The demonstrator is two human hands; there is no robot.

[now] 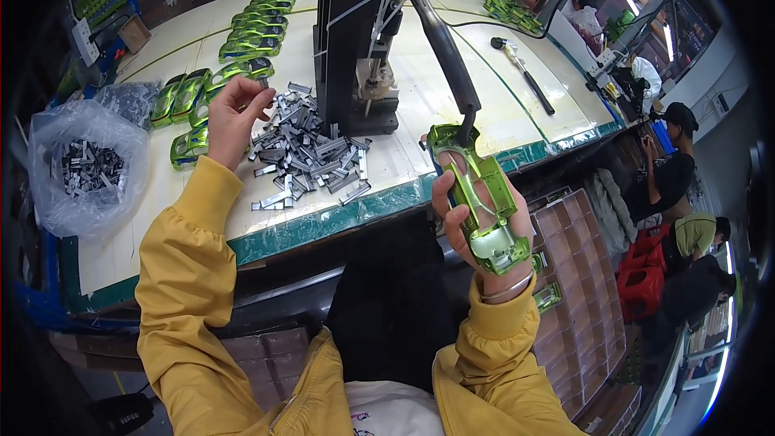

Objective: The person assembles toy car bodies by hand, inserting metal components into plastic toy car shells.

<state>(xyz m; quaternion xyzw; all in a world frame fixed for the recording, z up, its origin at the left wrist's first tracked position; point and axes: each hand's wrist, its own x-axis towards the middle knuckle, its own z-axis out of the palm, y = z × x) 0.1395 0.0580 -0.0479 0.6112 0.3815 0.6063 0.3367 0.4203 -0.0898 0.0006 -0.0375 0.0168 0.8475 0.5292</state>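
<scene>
My right hand (pixel 456 214) holds a shiny green toy car body shell (pixel 484 210), its hollow underside facing up. The tip of a black rod-shaped tool (pixel 444 48), wrapped in yellow at the top, meets the shell's far end. My left hand (pixel 236 117) is pinched above the table, and a small grey piece seems to show at its fingertips. Below and right of that hand lies a heap of small grey channel-shaped pieces (pixel 311 149). Finished-looking green car shells (pixel 250 28) stand in a row behind it, with several more (pixel 190 97) next to the hand.
A clear plastic bag (pixel 89 165) of small dark and silver pieces sits at the left. A black upright machine (pixel 351 56) stands mid-table. Farther right lies a hammer-like tool (pixel 525 73). A partitioned brown box (pixel 577 299) holds green shells below the table edge. Other people work at right.
</scene>
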